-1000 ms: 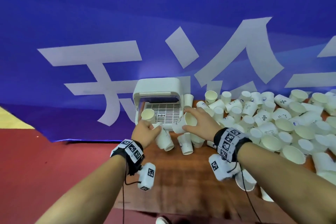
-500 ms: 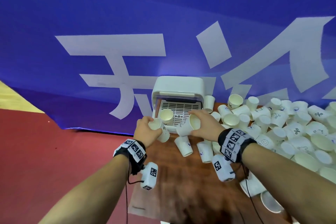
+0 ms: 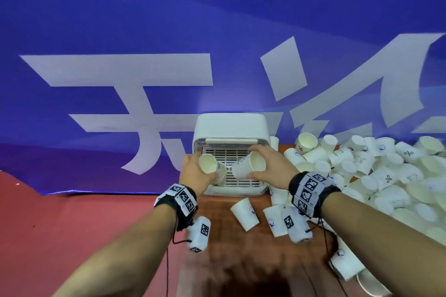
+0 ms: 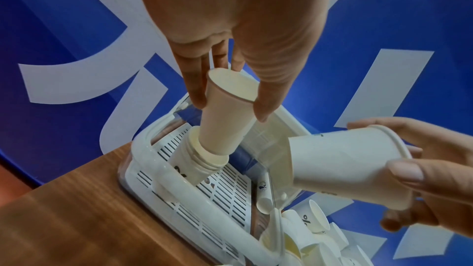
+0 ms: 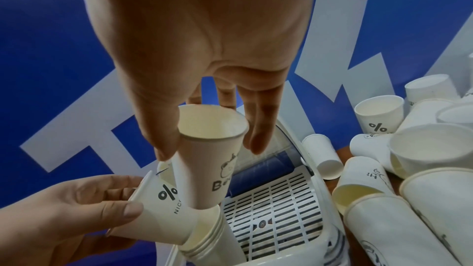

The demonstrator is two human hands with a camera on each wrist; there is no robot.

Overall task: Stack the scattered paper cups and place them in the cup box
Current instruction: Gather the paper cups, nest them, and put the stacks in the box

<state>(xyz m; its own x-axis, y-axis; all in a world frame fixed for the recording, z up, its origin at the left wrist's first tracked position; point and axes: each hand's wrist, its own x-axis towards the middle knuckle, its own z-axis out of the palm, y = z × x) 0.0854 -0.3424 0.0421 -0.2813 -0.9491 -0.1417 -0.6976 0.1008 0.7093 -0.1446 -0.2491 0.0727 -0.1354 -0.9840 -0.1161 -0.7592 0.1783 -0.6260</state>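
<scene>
The white cup box (image 3: 229,125) stands open at the table's back edge, and a short stack of paper cups (image 4: 202,161) lies on its slotted tray. My left hand (image 3: 193,171) grips a "%" cup (image 3: 207,163) whose base sits in the mouth of that stack. In the left wrist view my left hand (image 4: 230,106) holds this cup (image 4: 222,128) near its rim. My right hand (image 3: 263,164) holds a second cup (image 3: 248,167) tilted over the tray, just right of the first. From the right wrist, my right hand (image 5: 210,149) clasps this printed cup (image 5: 204,179).
A big heap of loose cups (image 3: 376,176) covers the right side of the wooden table (image 3: 217,239). Two cups (image 3: 245,214) lie in front of the box. A blue banner (image 3: 144,31) hangs behind; the red floor (image 3: 60,224) is beyond the table's left edge.
My left hand lifted its cup from beside the box and pushed its base into the stack on the tray. My right hand kept its cup and drew closer over the tray.
</scene>
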